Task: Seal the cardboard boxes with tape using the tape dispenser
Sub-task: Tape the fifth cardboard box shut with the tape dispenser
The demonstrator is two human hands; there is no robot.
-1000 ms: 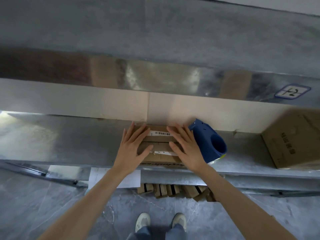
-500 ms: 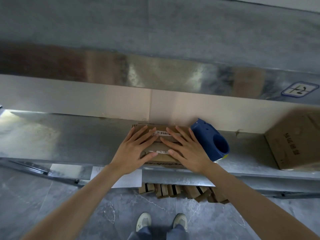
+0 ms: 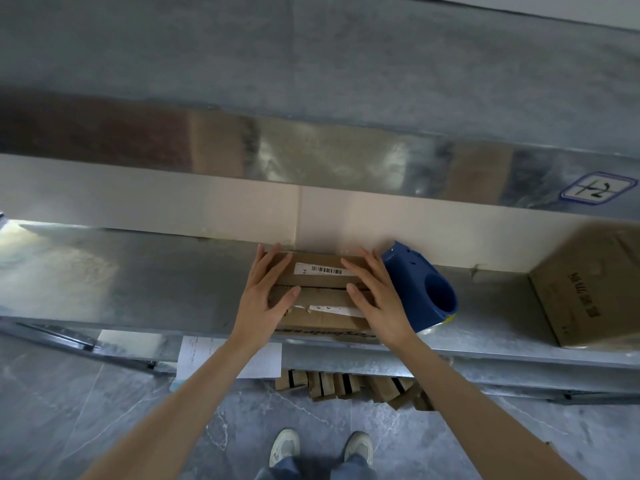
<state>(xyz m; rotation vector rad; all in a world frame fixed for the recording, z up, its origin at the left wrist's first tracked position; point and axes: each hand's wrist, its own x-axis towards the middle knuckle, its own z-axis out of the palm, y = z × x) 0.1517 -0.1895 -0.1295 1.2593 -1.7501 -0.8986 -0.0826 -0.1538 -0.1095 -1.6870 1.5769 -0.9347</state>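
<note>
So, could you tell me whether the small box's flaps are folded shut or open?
Folded shut: flaps of the small box lie flat, meeting at a middle seam, under the left hand and right hand.

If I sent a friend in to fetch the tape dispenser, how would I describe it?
Follow the long shiny metal shelf to the small cardboard box at its middle. Just beside that box, next to the right hand, lies the tape dispenser. It is the only blue plastic thing there, with a round hole; its neighbours are brown cardboard.
</note>
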